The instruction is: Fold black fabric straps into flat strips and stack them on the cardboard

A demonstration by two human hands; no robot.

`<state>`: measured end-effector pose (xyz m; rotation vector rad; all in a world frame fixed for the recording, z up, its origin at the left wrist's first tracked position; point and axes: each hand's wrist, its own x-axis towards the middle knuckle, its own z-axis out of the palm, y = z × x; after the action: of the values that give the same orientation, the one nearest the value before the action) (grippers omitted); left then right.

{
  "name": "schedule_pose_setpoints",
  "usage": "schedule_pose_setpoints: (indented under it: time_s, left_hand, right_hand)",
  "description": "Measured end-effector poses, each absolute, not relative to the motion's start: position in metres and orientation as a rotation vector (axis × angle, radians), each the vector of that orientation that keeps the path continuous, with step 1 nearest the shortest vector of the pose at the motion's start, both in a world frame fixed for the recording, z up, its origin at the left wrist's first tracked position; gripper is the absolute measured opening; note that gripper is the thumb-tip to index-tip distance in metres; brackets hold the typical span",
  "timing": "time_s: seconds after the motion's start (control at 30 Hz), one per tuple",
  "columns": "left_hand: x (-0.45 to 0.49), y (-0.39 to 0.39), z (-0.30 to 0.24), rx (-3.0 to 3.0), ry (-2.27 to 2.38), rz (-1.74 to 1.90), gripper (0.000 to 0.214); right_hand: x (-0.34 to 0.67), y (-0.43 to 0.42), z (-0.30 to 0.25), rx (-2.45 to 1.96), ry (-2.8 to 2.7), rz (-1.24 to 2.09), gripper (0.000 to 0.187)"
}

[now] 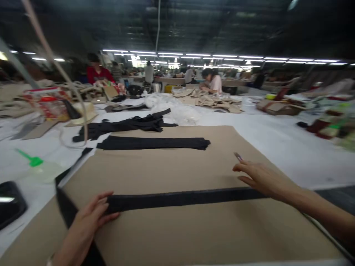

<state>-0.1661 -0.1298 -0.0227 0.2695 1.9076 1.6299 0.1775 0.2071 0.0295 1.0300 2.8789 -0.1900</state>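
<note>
A long black fabric strip lies flat across a tan cardboard sheet in front of me. My left hand rests on the strip's left end, fingers extended and pressing it down. My right hand hovers over the strip's right end with fingers apart, and a small thin tool tip shows just above its fingers. A neat stack of black strips lies farther back on the cardboard. Behind it sits a looser pile of black strips.
A green-handled tool and a black tray lie at the left on the white table. Clear plastic bags, cardboard pieces and boxes lie farther back. A cord hangs at left. Several other people work at distant tables.
</note>
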Motion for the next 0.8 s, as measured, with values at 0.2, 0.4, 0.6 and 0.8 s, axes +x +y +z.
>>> schedule_pose_setpoints:
  time_s: [0.2,0.4,0.6,0.8]
  left_hand:
    - [-0.174,-0.137,-0.030,0.306,1.928,1.624,0.055]
    - [-0.177,-0.138,-0.040,0.486,2.018,1.595,0.049]
    - [-0.182,-0.151,-0.053,0.702,2.436,1.502,0.040]
    - [-0.176,-0.170,-0.073,1.576,2.662,1.026,0.033]
  right_hand:
    - [0.036,0.096,0.019,0.372,3.070,-0.961,0.028]
    - [-0.078,0.021,-0.002,0.139,3.053,-1.022,0.031]
    - [-0.108,0.007,-0.034,0.218,3.088,-0.980,0.012]
    - [-0.110,0.009,-0.033,0.215,3.109,-0.916,0.012]
